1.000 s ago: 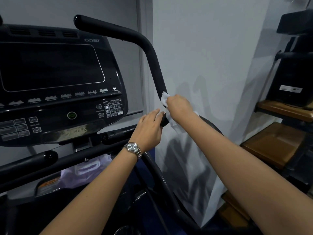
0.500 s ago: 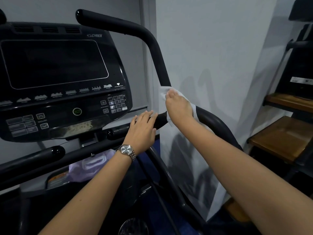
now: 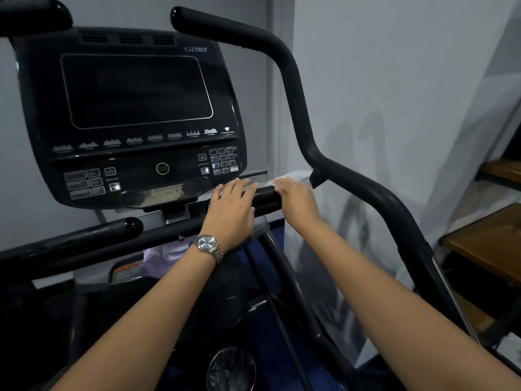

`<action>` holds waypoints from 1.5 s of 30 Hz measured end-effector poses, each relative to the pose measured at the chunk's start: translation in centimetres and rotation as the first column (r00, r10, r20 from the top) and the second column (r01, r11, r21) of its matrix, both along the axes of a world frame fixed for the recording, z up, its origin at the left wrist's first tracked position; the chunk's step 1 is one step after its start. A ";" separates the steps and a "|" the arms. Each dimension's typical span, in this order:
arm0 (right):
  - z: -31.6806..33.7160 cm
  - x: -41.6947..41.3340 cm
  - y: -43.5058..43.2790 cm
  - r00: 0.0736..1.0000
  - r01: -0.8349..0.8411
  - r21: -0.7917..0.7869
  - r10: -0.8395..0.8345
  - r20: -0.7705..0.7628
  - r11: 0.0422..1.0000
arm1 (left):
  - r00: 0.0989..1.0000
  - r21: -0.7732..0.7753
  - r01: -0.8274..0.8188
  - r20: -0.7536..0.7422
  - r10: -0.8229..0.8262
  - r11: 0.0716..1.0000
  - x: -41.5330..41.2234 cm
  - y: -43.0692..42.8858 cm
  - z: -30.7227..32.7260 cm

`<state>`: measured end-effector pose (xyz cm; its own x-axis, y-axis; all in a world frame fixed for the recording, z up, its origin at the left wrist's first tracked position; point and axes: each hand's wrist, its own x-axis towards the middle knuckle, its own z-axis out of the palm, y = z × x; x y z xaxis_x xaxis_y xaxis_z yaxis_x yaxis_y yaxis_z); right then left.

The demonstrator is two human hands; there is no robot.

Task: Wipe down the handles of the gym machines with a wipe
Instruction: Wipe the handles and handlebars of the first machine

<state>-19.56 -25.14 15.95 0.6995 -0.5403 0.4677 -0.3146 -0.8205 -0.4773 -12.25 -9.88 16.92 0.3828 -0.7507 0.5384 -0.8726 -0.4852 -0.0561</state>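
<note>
A black cardio machine has a tall curved right handle and a short horizontal grip bar below its console. My right hand lies over the bar's right end, fingers bent over a white wipe that it holds against the bar. The wipe's edge shows beyond the fingertips, near the joint with the curved handle. My left hand, with a silver watch on its wrist, rests on the same bar just left of the right hand. Its fingers lie straight across the bar.
The dark console with its keypad stands directly ahead. A second short grip juts out at lower left. Wooden steps rise at the right beside the white wall. A round cup holder sits low in the frame.
My right hand has slid with the wipe down from the upright handle onto the horizontal grip bar. My left hand has stayed on that bar, and the view has shifted to the right.
</note>
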 end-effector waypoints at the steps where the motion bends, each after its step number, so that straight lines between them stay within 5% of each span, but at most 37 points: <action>1: -0.4 0.2 0.5 0.999 -0.042 0.022 0.041 0.032 0.999 | 1.000 0.008 -0.008 0.005 0.008 1.000 0.0 -0.1 -0.1; 6: -0.9 -0.8 1.0 0.968 -0.237 0.016 0.234 0.094 0.971 | 1.000 -0.006 -0.007 0.011 0.008 1.000 -0.1 -0.1 -0.2; 10: -0.5 -1.4 -0.4 0.984 -0.123 0.101 0.109 0.142 0.987 | 1.000 -0.033 0.001 -0.007 -0.001 0.999 -0.1 0.0 -0.1; 17: -0.2 -0.8 2.9 0.945 -0.326 0.052 0.326 -0.009 0.944 | 0.999 -0.068 -0.036 -0.032 0.034 0.997 -0.5 -0.2 0.0; 21: 1.0 -1.9 0.8 0.965 -0.259 0.035 0.260 -0.022 0.965 | 0.995 -0.067 -0.084 -0.062 0.080 0.994 -0.7 0.5 0.1; 28: 1.1 -1.7 0.6 0.960 -0.268 -0.038 0.263 -0.099 0.963 | 0.976 -0.324 -0.206 -0.138 0.169 0.923 -0.6 5.1 0.7; 35: 1.3 -1.1 -1.5 0.977 -0.176 -0.102 0.160 -0.144 0.979 | 0.821 -0.300 -0.563 -0.100 0.562 0.770 1.3 13.2 -0.1; 40: 0.8 -0.8 2.4 0.951 -0.305 -0.093 0.296 -0.092 0.948 | 0.791 -0.255 -0.607 -0.098 0.605 0.753 1.9 13.8 -1.1; 45: 0.7 -0.3 1.7 0.966 -0.259 -0.025 0.258 -0.030 0.966 | 0.766 -0.267 -0.635 -0.092 0.637 0.725 1.7 13.2 -1.2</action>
<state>-19.89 -23.42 16.64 0.8258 -0.3261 0.4600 -0.1017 -0.8885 -0.4474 -10.55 3.33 15.75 0.7139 -0.1589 0.6820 -0.3542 -0.9221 0.1559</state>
